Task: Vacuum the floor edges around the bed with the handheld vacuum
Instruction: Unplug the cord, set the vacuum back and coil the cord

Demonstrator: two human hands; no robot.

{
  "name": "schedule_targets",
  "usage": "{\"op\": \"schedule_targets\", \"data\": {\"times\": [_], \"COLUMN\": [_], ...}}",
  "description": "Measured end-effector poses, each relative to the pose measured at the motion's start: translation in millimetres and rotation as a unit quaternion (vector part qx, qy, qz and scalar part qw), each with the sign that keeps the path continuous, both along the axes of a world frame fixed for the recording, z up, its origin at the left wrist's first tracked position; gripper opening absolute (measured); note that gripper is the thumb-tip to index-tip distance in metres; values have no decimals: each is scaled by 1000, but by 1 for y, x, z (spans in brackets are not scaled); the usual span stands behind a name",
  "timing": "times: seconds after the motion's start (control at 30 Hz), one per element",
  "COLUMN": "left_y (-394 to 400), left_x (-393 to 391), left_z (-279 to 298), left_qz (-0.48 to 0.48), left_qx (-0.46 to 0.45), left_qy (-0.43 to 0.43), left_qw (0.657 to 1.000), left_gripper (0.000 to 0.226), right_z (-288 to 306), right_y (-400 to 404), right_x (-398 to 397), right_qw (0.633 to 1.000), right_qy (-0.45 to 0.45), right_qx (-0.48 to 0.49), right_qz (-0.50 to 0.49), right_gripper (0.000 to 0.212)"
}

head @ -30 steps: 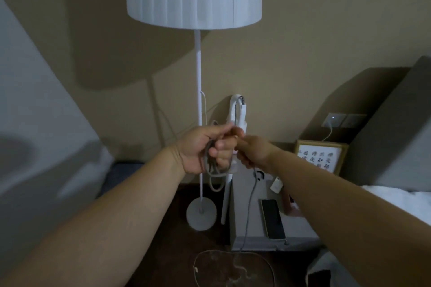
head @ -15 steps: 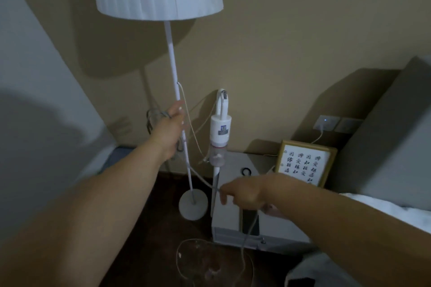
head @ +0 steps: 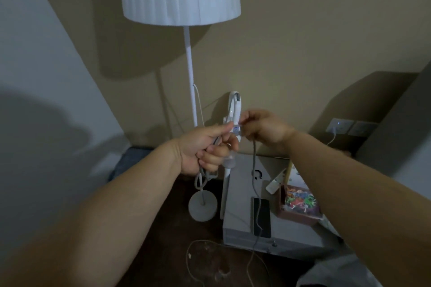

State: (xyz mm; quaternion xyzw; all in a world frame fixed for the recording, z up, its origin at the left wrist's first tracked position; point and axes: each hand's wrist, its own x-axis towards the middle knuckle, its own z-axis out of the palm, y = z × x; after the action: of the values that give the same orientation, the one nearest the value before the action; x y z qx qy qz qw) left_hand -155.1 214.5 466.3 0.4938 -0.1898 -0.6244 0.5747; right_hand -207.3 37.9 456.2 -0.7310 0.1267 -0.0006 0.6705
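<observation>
Vacuum (head: 234, 111), slim, white, upright behind left hand (head: 205, 150) and right hand (head: 264, 129) gripping grey cord (head: 254, 170).

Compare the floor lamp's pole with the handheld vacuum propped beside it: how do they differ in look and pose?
The floor lamp's pole is thin, upright and taller, rising from a round base to a white shade; the handheld vacuum is thicker, shorter and topped by a loop handle. The pole stands free, while the vacuum is partly hidden behind the left hand and right hand, which hold a grey cable. Both are white and stand near the wall.
</observation>
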Motion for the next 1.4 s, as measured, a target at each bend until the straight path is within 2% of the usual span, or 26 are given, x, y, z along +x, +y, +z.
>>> {"op": "schedule_targets", "data": {"times": [0.07,0.13,0.17,0.23,0.3,0.37,0.43,0.47,0.53,0.63,0.67,0.7,0.77,0.8,0.87,0.9,0.93,1.0,1.07,1.13,1.2,1.27,1.33,1.4], "left_y": [12,14,12,4,-5,-14,-16,-16,-11,-6,-6,-5,-5,-5,-2,-2,0,1,-3,-10,-20,-29,-35,-33], "left_x": [17,29,33,34,32,30,30,29,26,12,8,7,11,15,26,30,34,43,49,53,51,47,43,39], "left_z": [3,8,12,19,18,12,-1,-5,-9,-5,-4,-3,-3,-2,-2,1,4,11,19,24,25,20,10,2], "left_qz": [-22,-13,20,141,261,316,313,297,256,146,105,72,33,23,11,9,10,36,131,248,327,355,349,291], "left_qx": [-83,-177,-199,-181,-132,-76,-6,29,82,128,144,148,111,85,17,-25,-73,-164,-188,-166,-119,-54,3,66], "left_qy": [74,160,176,146,85,30,-73,-121,-160,-132,-131,-128,-86,-51,16,44,72,115,124,99,50,-31,-137,-270], "left_qw": [994,971,964,962,953,945,947,947,950,972,975,978,990,995,1000,999,995,979,966,949,936,933,927,916], "left_gripper": [45,41,41,37,25,37,51,53,50,24,23,27,47,58,71,69,60,39,49,59,62,67,67,64], "right_z": [-27,-56,-67,-74,-63,-41,-16,-5,18,43,48,50,48,46,31,19,5,-23,-42,-51,-48,-38,-20,0], "right_y": [9,27,38,62,82,91,87,80,63,33,24,15,-1,-8,-12,-11,-6,10,30,47,59,67,66,57], "right_x": [-9,-22,-27,-28,-22,-13,-7,-4,0,7,10,13,21,23,24,24,21,12,2,-4,-4,-2,-2,-2], "right_qw": [997,975,955,909,873,837,819,818,827,863,881,906,964,983,997,998,996,976,945,908,863,839,847,870], "right_qy": [71,190,244,297,294,223,148,115,77,45,35,26,0,-10,2,32,73,162,230,255,228,195,171,147], "right_qx": [-15,-100,-144,-226,-270,-373,-453,-469,-474,-445,-424,-384,-246,-175,-72,-44,-45,-139,-196,-254,-334,-370,-371,-361], "right_qz": [6,49,87,186,280,332,320,313,292,236,208,177,99,62,-7,-31,-39,29,125,215,303,348,339,301], "right_gripper": [20,29,30,26,18,20,10,6,20,12,6,10,22,25,18,14,19,39,39,21,10,6,21,14]}}
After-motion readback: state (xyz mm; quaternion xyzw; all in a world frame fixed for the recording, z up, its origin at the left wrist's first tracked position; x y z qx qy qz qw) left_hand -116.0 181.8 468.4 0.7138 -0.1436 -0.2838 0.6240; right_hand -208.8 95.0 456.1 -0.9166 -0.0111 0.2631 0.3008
